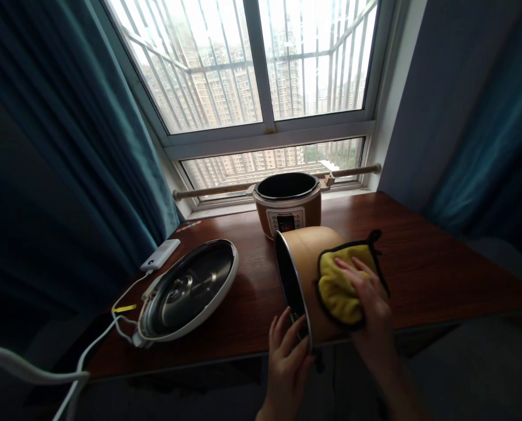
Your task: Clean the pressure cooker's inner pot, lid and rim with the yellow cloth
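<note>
The inner pot (316,257) of a cooker lies tilted on its side at the table's near edge, its dark mouth facing left and its tan outer wall facing right. My left hand (285,356) grips the lower part of its rim, with the fingers partly inside the mouth. A yellow cloth (337,286) with black edging is pressed against the outer wall under my right hand (373,304), whose fingers bend over it. Behind the pot stands the brown and white cooker body (261,213), with a control panel on its front.
A round cooker lid (232,280) rests inner side up on the left of the wooden table (252,304). Near it are a white power bank (161,255) and a white cable (92,345). A window (267,131) rises behind, with blue curtains (124,146) beside it.
</note>
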The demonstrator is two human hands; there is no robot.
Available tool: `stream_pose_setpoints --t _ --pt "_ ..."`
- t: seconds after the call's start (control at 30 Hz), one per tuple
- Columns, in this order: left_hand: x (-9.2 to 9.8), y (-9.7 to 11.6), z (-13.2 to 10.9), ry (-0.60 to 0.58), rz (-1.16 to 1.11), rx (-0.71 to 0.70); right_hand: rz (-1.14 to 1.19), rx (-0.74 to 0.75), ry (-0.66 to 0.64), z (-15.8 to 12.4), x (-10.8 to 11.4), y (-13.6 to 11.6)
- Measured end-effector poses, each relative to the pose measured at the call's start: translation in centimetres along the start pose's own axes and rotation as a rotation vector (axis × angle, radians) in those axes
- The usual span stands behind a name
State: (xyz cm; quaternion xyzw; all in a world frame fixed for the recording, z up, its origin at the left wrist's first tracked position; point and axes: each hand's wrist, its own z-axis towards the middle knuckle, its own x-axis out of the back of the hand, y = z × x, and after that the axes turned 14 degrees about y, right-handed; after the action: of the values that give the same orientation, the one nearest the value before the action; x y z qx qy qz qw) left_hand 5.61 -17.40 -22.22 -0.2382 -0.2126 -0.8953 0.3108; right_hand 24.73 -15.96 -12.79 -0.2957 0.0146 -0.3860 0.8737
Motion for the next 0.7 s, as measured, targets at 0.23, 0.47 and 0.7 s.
stream_pose_setpoints --t 0.23,0.47,0.7 --pt "-0.9 -0.3 -1.3 -0.03 0.086 -0.052 0.048 -0.012 -0.019 0.0 0.1 -0.7" --pt "-1.8 -1.6 -2.1 -0.06 0.201 -0.08 0.005 -0.112 0.124 0.2 0.2 0.4" --pt "-0.9 -0.1 -0.9 -0.059 0.219 -0.007 -0.024 -0.381 0.159 -0.3 1.3 2.9"
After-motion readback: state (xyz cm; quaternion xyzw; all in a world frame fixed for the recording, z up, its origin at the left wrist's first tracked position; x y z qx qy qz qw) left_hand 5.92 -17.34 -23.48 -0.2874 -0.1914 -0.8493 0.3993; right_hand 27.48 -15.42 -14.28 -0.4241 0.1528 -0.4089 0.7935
